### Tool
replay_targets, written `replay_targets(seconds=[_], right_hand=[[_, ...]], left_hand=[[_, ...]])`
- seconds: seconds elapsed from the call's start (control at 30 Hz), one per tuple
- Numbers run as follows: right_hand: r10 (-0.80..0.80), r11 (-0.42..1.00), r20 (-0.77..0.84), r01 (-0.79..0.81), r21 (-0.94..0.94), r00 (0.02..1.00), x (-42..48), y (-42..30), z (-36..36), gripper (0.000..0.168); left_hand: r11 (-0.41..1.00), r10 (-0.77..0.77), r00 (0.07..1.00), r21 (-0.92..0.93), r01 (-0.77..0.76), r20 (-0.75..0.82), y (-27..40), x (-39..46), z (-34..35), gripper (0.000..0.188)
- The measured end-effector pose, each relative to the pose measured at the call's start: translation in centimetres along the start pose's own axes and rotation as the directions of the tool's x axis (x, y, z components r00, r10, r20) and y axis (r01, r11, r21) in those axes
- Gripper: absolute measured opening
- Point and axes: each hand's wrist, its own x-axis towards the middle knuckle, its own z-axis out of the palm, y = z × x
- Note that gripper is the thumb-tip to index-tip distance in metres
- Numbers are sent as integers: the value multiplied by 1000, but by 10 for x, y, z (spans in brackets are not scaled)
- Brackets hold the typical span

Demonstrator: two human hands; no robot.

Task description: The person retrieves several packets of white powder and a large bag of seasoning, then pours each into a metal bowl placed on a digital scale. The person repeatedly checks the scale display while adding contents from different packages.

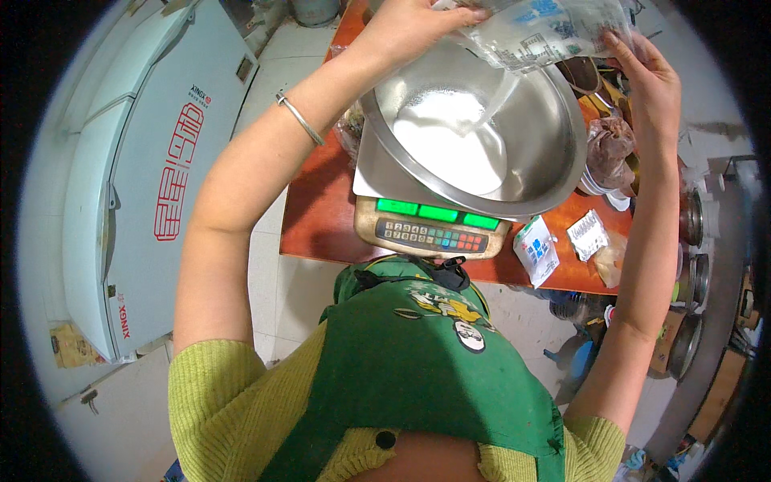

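Observation:
Both my hands hold a clear printed plastic bag (542, 33) tilted above a large stainless steel bowl (551, 138). My left hand (449, 18) grips the bag's left end, and my right hand (641, 57) pinches its right end. From the bag's lower edge a white stream (503, 99) falls into the bowl. White granular material (449, 147) covers part of the bowl's bottom. The bowl rests on a digital scale (430, 232), whose green displays are lit. The bag's upper part is cut off by the picture's top edge.
The scale stands on a red-brown wooden table (319, 211). Right of it lie a white-and-blue packet (536, 250), a silver packet (587, 235) and a tied bag of brown material (609, 150). A white chest freezer (162, 169) stands at left. Pots (686, 346) line the right side.

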Motion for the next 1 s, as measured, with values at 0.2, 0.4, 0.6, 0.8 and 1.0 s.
replay_targets(seconds=[0.2,0.4,0.6,0.8,1.0], right_hand=[[66,980,96,-46,-192,993,-10,-2,-6,26],[20,992,-78,-10,125,997,-29,6,-3,25],[-39,964,-30,46,261,999,-47,12,6,23],[7,986,-254,36,164,967,-44,15,-2,27],[-153,985,29,150,81,988,-58,20,11,38]], left_hand=[[988,-53,997,149,45,49,15,4,6,15],[977,-6,988,213,-28,156,35,4,16,22],[998,21,982,60,-34,190,15,0,17,22],[951,-17,991,309,-25,131,16,-9,21,22],[984,-68,997,167,63,27,-6,-14,10,22]])
